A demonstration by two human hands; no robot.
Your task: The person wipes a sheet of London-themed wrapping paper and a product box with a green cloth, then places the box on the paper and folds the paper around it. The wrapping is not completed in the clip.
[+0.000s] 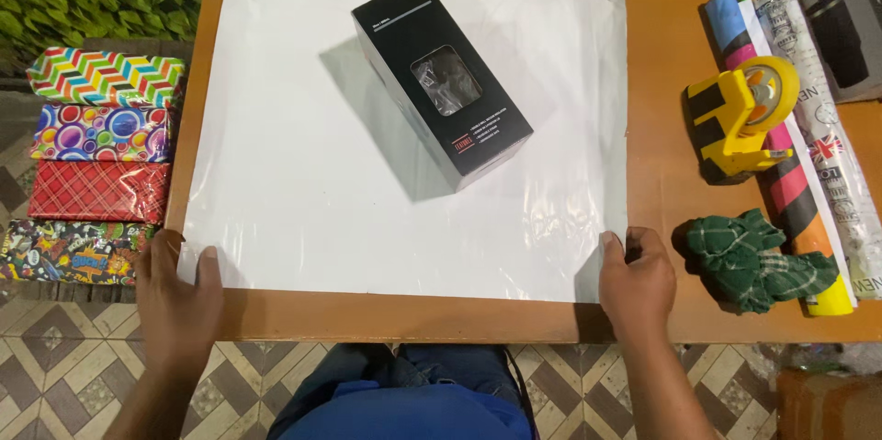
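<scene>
I am pinching the near corners of the white sheet (pixel 303 220) with my left hand (pixel 179 298) and right hand (pixel 636 282), each grip holding paper. The black box (pixel 441 82) is lying in the middle of the sheet on the surface (pixel 661 82); through its small window I cannot make out the contents.

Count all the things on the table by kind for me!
White sheets: 1
Black boxes: 1
Yellow tape dispensers: 1
Green cloths: 1
Paper rolls: 2
Grey boxes: 1
Total: 7
</scene>
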